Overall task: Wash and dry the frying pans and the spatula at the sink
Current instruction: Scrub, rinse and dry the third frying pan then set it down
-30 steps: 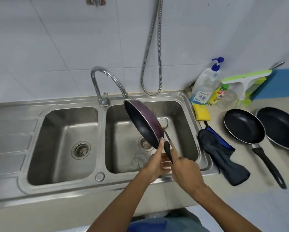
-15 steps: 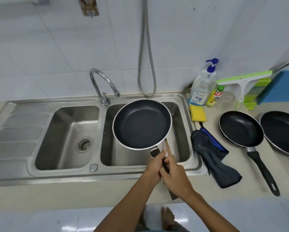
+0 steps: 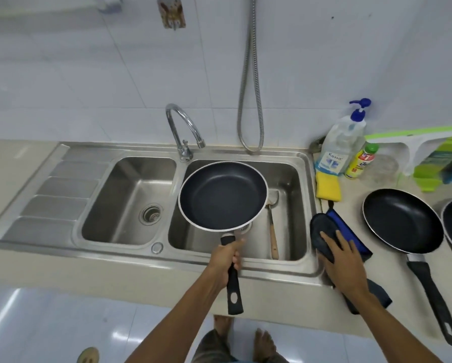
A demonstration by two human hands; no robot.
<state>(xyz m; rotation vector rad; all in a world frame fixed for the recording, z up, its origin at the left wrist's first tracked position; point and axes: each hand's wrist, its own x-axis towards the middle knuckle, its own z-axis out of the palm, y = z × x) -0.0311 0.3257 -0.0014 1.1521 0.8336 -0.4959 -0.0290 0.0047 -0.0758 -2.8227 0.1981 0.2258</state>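
Our left hand grips the black handle of the round dark non-stick frying pan, held level above the right basin of the steel double sink. Our right hand rests flat, fingers spread, on the dark blue cloth on the beige bench. The wooden-handled metal spatula lies in that basin
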